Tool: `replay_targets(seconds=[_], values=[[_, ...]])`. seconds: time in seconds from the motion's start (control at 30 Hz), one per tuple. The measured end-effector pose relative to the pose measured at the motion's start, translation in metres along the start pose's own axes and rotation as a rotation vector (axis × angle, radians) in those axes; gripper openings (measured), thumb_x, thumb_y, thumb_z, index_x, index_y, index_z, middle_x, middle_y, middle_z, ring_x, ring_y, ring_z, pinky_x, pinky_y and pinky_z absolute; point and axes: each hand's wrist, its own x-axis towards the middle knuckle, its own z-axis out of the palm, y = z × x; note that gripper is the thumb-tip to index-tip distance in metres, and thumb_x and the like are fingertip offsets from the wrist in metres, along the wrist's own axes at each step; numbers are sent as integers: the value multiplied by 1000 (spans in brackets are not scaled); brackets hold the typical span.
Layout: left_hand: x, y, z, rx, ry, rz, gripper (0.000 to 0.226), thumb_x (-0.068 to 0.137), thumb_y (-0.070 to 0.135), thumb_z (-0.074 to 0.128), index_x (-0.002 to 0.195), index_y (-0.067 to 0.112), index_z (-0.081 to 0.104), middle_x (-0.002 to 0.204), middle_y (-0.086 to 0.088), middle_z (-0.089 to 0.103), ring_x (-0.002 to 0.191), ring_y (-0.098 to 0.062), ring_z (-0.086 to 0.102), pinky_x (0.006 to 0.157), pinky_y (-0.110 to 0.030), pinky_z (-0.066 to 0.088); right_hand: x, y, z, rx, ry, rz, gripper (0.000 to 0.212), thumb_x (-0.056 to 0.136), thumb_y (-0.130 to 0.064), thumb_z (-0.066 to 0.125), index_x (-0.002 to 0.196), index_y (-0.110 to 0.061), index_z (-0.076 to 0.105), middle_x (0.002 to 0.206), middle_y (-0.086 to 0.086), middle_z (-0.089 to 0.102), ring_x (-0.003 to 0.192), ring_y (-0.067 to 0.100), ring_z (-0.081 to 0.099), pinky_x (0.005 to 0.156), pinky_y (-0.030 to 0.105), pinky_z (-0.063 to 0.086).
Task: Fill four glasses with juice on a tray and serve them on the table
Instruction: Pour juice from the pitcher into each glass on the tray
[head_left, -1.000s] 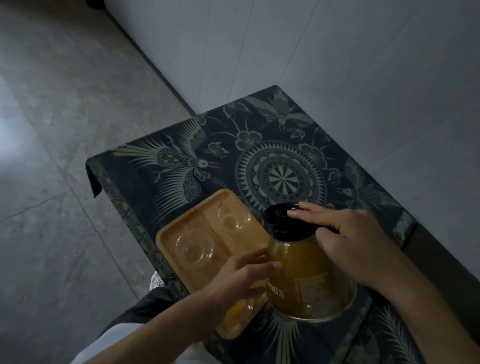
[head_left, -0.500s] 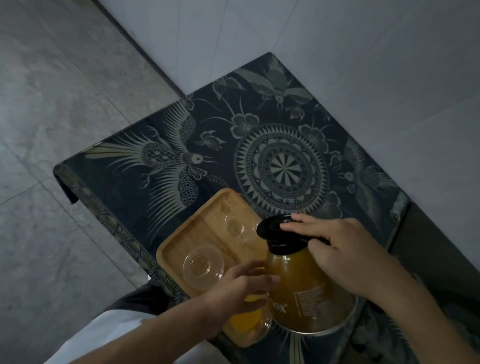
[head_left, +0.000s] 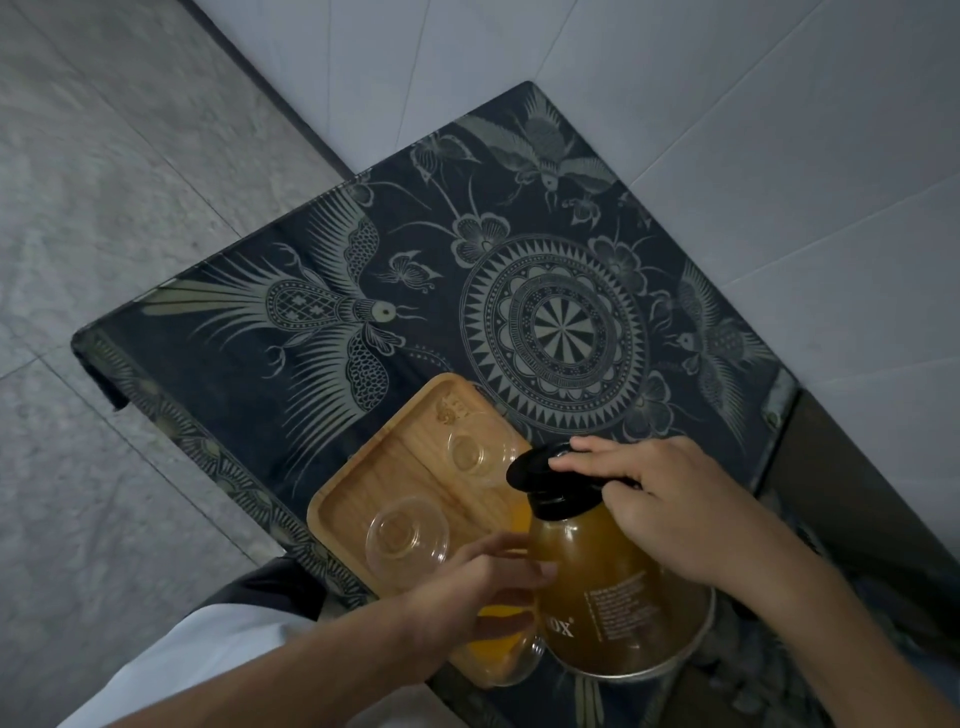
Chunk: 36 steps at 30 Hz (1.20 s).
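A glass juice jug (head_left: 623, 597) with a black lid (head_left: 535, 467) stands at the right end of a wooden tray (head_left: 415, 447), full of amber juice. My right hand (head_left: 670, 509) grips its handle, fingers lying over the lid. The straight fingers of my left hand (head_left: 467, 587) touch the jug's side. Two empty glasses (head_left: 407, 535) (head_left: 470, 452) stand on the tray. A glass of orange juice (head_left: 498, 649) sits under my left hand at the tray's near end. More orange (head_left: 519, 519) shows beside the jug, mostly hidden.
The tray lies on a small table under a dark patterned cloth (head_left: 311, 312), set against a pale tiled wall (head_left: 727, 130). Grey floor tiles (head_left: 104, 208) lie to the left. The table's left edge and near corner are close to the tray.
The view has swung, so the table and tray sit lower and more central. Both hands keep their places on the jug, which stays upright.
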Motion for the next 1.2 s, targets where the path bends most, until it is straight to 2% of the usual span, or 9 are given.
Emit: replay_targets(seconds=[0.13, 0.27, 0.33, 0.43, 0.7, 0.87, 1.0, 1.13, 1.2], values=[[0, 0, -1, -18, -11, -12, 63, 73, 38, 85, 132, 31, 63, 124, 2, 75, 120, -18, 69, 96, -30, 56, 5, -4, -2, -21, -20, 1, 53, 96, -13, 46, 126, -52, 66, 147, -28, 51, 55, -17, 46, 58, 9, 27], [-1, 1, -2, -29, -37, -27, 52, 84, 36, 79, 133, 30, 61, 127, 0, 75, 122, -19, 68, 97, -30, 56, 7, -10, -6, -26, -42, 21, 52, 97, -13, 46, 127, -50, 66, 148, -23, 51, 57, -29, 45, 56, 10, 28], [-1, 2, -4, -41, -42, -34, 45, 89, 35, 75, 131, 29, 62, 131, -5, 72, 126, -23, 65, 102, -31, 55, 8, -12, -7, -28, -54, 30, 52, 96, -13, 46, 127, -51, 66, 149, -23, 51, 55, -22, 51, 53, 11, 34], [0, 2, -6, -70, -43, -46, 46, 87, 36, 75, 131, 27, 64, 135, -7, 69, 130, -26, 63, 104, -32, 53, 11, -14, -6, -33, -76, 22, 53, 95, -13, 45, 125, -50, 67, 149, -22, 52, 43, 3, 55, 47, 16, 43], [0, 4, -8, -127, -80, -50, 58, 77, 40, 79, 132, 25, 66, 120, 0, 74, 113, -19, 67, 101, -30, 53, 18, -18, -8, -73, -105, 26, 53, 95, -15, 44, 127, -51, 65, 148, -22, 52, 42, 5, 53, 47, 17, 44], [0, 5, -10, -142, -99, -54, 63, 75, 43, 80, 133, 22, 66, 119, 0, 73, 109, -19, 67, 102, -31, 53, 20, -22, -11, -106, -115, 46, 53, 96, -15, 44, 128, -51, 65, 148, -23, 51, 51, -13, 56, 50, 13, 37], [0, 6, -10, -136, -107, -63, 63, 75, 43, 79, 133, 22, 66, 116, 0, 72, 109, -19, 66, 104, -32, 52, 20, -22, -10, -99, -110, 46, 53, 96, -14, 45, 128, -50, 65, 149, -22, 51, 57, -30, 47, 54, 12, 31], [-1, 5, -9, -122, -112, -63, 61, 76, 43, 76, 133, 21, 66, 115, 0, 73, 104, -18, 66, 94, -28, 54, 20, -22, -10, -91, -119, 34, 53, 96, -13, 46, 129, -49, 65, 149, -20, 52, 59, -32, 44, 59, 11, 27], [-1, 5, -8, -107, -106, -60, 63, 75, 45, 76, 133, 22, 65, 123, -1, 72, 106, -17, 67, 90, -25, 56, 20, -20, -11, -97, -118, 32, 53, 95, -13, 47, 128, -50, 66, 149, -20, 52, 62, -23, 49, 61, 10, 28]])
